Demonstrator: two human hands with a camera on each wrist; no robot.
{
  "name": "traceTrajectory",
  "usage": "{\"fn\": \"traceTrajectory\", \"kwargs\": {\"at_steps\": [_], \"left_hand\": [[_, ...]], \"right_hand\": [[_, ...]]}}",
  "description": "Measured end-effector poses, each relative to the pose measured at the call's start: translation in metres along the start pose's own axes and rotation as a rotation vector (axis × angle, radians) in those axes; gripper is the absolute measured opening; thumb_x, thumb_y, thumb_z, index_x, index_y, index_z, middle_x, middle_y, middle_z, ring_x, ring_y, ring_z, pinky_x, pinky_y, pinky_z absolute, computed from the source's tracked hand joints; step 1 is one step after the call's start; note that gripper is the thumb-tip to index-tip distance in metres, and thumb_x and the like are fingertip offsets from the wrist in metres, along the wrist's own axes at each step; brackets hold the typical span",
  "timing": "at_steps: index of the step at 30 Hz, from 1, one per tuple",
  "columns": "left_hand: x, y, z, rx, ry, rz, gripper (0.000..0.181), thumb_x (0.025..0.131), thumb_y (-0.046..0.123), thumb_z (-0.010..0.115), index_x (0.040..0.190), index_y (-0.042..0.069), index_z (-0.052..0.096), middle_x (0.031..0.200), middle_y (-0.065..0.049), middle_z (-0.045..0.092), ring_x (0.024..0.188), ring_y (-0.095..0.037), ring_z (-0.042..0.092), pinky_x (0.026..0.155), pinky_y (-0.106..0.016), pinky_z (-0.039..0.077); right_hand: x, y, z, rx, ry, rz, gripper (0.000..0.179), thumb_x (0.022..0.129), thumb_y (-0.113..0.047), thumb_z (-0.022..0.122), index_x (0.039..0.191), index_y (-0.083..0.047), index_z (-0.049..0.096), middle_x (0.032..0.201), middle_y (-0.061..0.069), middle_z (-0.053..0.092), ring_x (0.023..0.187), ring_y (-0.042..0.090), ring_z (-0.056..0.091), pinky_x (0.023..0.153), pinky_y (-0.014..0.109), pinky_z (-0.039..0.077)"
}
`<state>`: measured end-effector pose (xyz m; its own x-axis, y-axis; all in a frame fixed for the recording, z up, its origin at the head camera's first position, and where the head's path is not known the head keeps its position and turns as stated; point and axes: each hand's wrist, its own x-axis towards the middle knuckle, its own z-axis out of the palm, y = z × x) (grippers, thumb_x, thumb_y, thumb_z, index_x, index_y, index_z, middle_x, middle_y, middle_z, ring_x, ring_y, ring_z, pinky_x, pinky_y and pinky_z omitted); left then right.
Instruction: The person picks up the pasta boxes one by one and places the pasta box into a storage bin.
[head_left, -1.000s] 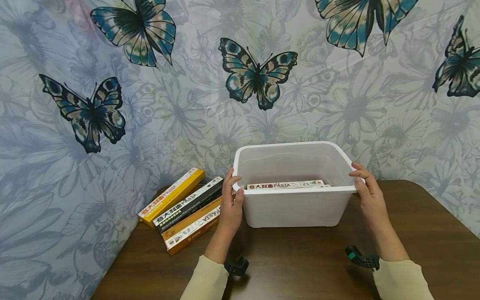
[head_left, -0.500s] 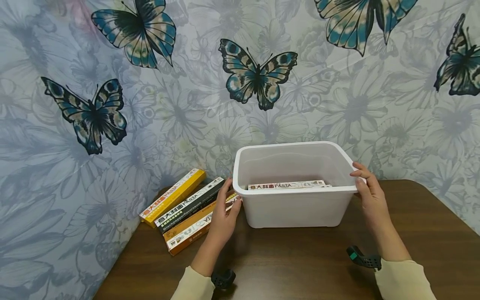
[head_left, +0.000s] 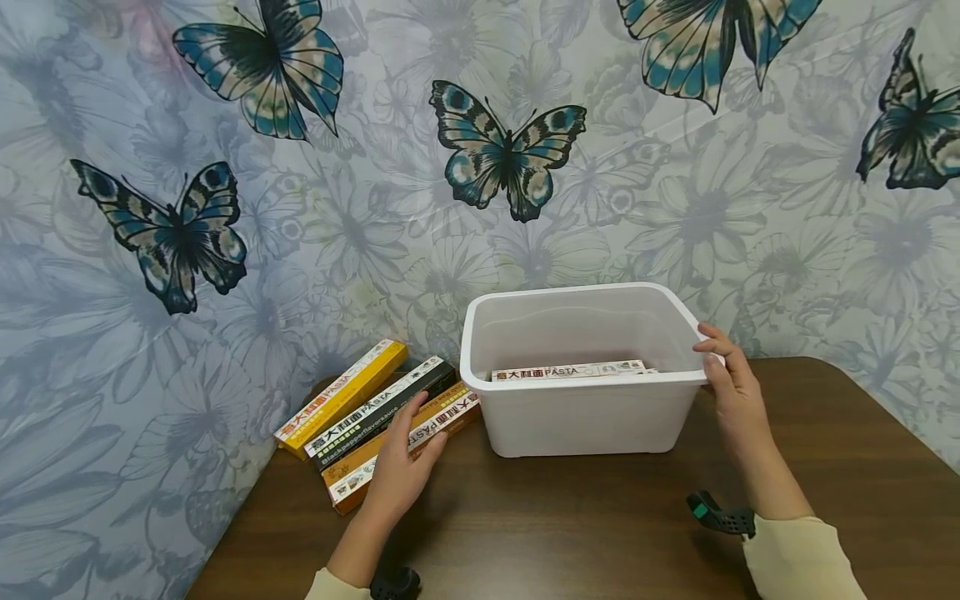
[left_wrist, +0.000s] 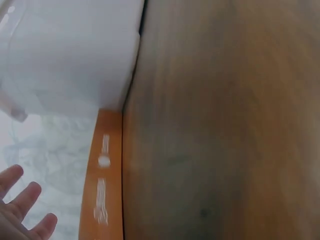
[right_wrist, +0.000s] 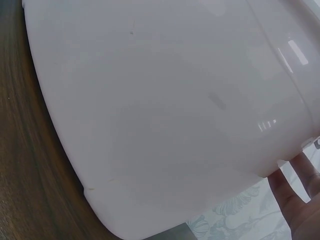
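Note:
A white plastic tub [head_left: 588,421] stands on the table with a white-edged pasta box [head_left: 570,371] inside it. My right hand [head_left: 738,392] grips the tub's right rim, its fingers [right_wrist: 282,192] at the rim in the right wrist view. My left hand [head_left: 401,467], fingers spread and holding nothing, hovers over the orange-brown pasta box [head_left: 348,483], which lies nearest me in the row left of the tub. In the left wrist view the left fingers [left_wrist: 26,200] are apart from that box's orange side [left_wrist: 102,175], whose end meets the tub wall [left_wrist: 75,60].
Beyond the orange-brown box lie a black pasta box [head_left: 378,412] and a yellow one [head_left: 341,392], side by side and slanted. The brown wooden table [head_left: 570,533] reaches back to a wall [head_left: 360,233] papered with butterflies and flowers.
My left hand has let go of the tub's left rim and moved left and toward me, over the orange-brown pasta box. The right hand has kept its grip on the tub.

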<state>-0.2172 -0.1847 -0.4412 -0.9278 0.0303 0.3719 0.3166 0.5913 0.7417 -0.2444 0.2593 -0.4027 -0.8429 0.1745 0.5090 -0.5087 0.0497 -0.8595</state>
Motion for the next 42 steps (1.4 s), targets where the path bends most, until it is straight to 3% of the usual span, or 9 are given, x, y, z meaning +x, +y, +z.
{"fn": "traceTrajectory", "kwargs": {"at_steps": [5,15,20,26,34,42], "left_hand": [[-0.008,-0.01,-0.015,0.075,-0.005,-0.044,0.068,0.093,0.052,0.064,0.152,0.039,0.033,0.16,-0.002,0.036,0.148,-0.034,0.035,0.109,-0.07,0.034],[-0.015,-0.025,-0.037,0.163,-0.024,-0.128,0.072,0.092,0.043,0.07,0.153,0.036,0.033,0.159,-0.004,0.038,0.143,-0.038,0.04,0.106,-0.068,0.037],[-0.019,-0.033,-0.043,0.159,-0.033,-0.177,0.073,0.091,0.047,0.069,0.153,0.03,0.035,0.158,-0.009,0.039,0.142,-0.039,0.04,0.106,-0.069,0.036],[-0.022,-0.04,-0.051,0.201,-0.011,-0.178,0.074,0.09,0.048,0.07,0.152,0.021,0.039,0.157,-0.013,0.041,0.143,-0.04,0.037,0.109,-0.07,0.032],[-0.026,-0.045,-0.061,0.253,0.01,-0.243,0.074,0.091,0.045,0.071,0.152,0.017,0.04,0.156,-0.017,0.042,0.141,-0.045,0.036,0.11,-0.071,0.018],[-0.03,-0.049,-0.063,0.289,0.029,-0.259,0.073,0.089,0.042,0.074,0.149,0.013,0.045,0.151,-0.018,0.049,0.136,-0.044,0.04,0.108,-0.067,0.018]], "right_hand": [[0.0,0.0,0.001,0.017,-0.002,-0.005,0.029,0.107,-0.017,0.043,0.129,0.0,0.051,0.156,-0.003,0.039,0.139,0.01,0.036,0.089,0.011,0.042],[0.0,0.002,0.002,0.001,0.008,0.004,0.029,0.107,-0.017,0.042,0.128,0.0,0.051,0.157,-0.003,0.039,0.139,0.009,0.036,0.089,0.012,0.041],[0.0,0.001,0.002,0.0,0.008,-0.001,0.029,0.107,-0.017,0.042,0.129,0.001,0.051,0.157,-0.002,0.038,0.138,0.009,0.037,0.089,0.012,0.041],[-0.001,0.0,0.002,-0.003,0.005,-0.005,0.029,0.107,-0.017,0.041,0.129,0.001,0.05,0.157,-0.002,0.038,0.138,0.008,0.036,0.09,0.013,0.041],[0.0,0.0,0.002,0.003,0.014,-0.011,0.029,0.107,-0.017,0.042,0.128,0.001,0.051,0.156,-0.002,0.039,0.139,0.01,0.036,0.09,0.013,0.041],[-0.001,0.001,0.002,0.005,0.009,-0.01,0.03,0.107,-0.017,0.041,0.129,0.001,0.05,0.157,-0.001,0.038,0.139,0.01,0.036,0.09,0.013,0.041]]}}
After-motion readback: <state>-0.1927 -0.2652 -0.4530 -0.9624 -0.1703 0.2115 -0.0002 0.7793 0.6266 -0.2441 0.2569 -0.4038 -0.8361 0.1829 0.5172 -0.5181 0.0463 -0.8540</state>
